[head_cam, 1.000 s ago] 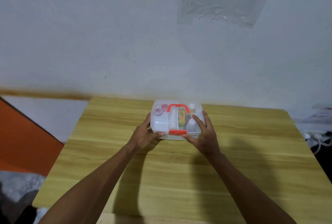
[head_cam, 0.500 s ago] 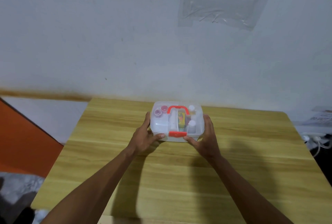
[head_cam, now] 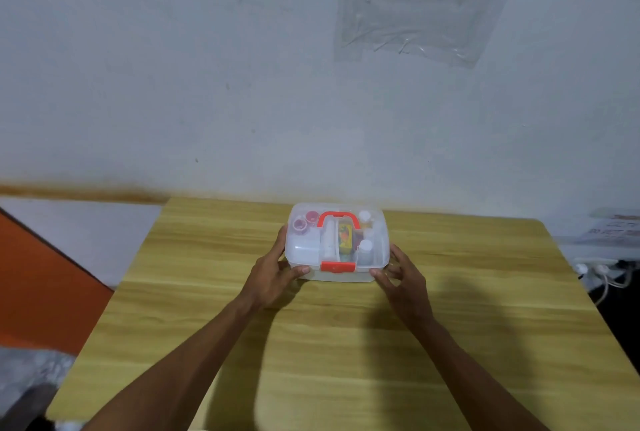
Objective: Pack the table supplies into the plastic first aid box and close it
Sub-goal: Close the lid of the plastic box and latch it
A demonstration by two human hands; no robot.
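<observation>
The clear plastic first aid box sits near the far edge of the wooden table, lid down, with a red handle on top and a red front latch. Through the lid I see small bottles, two pink-capped jars and a yellow packet. My left hand grips the box's front left corner, thumb on the front wall. My right hand hovers at the front right corner with fingers spread, just off the box.
A white wall rises right behind the table, with a clear plastic sheet stuck to it. White cables and plugs lie beyond the table's right edge. An orange surface is at the left.
My right hand has come off the box's lid and front and pulled back slightly to the right corner. The left hand keeps its hold. The box looks unmoved on the table.
</observation>
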